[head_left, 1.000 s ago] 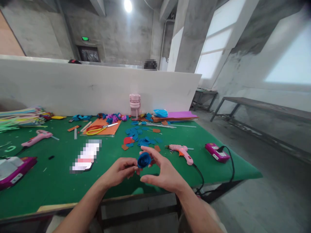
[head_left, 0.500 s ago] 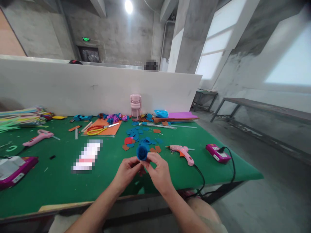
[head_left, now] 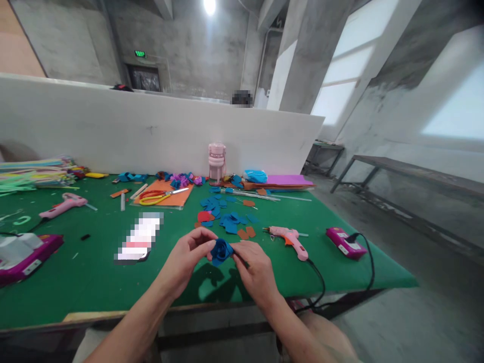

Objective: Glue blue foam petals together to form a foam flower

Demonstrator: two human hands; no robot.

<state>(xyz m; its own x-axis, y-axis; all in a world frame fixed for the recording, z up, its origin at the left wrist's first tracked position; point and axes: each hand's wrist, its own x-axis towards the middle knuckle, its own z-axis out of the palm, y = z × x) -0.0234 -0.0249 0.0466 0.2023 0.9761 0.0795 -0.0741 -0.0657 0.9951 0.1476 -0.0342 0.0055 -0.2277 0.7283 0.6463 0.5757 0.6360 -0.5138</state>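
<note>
Between my hands, above the near edge of the green table (head_left: pixel 102 287), is a blue craft flower (head_left: pixel 221 250) with curled petals. My left hand (head_left: pixel 191 254) pinches its left side with thumb and fingertips. On the other side, my right hand (head_left: pixel 254 267) is closed around the flower's base; any stem is hidden by the fingers. Loose blue petal pieces (head_left: pixel 231 222) lie just beyond, with brown pieces (head_left: pixel 247 233) and a red piece (head_left: pixel 204 216) among them. To the right rests a pink glue gun (head_left: pixel 288 239), its cord running off the front edge.
Scissors (head_left: pixel 155 197) lie on an orange sheet (head_left: pixel 177 200). A blurred-out phone (head_left: pixel 140 237) is at left, near another pink glue gun (head_left: pixel 66 204). Magenta power strips (head_left: pixel 346 243) sit at both sides. A pink bottle (head_left: pixel 217 162) stands before the white partition (head_left: pixel 151 131).
The flower has tilted from facing up at me to leaning left. My left hand has shifted from below it to its side petals, and the view has moved slightly.
</note>
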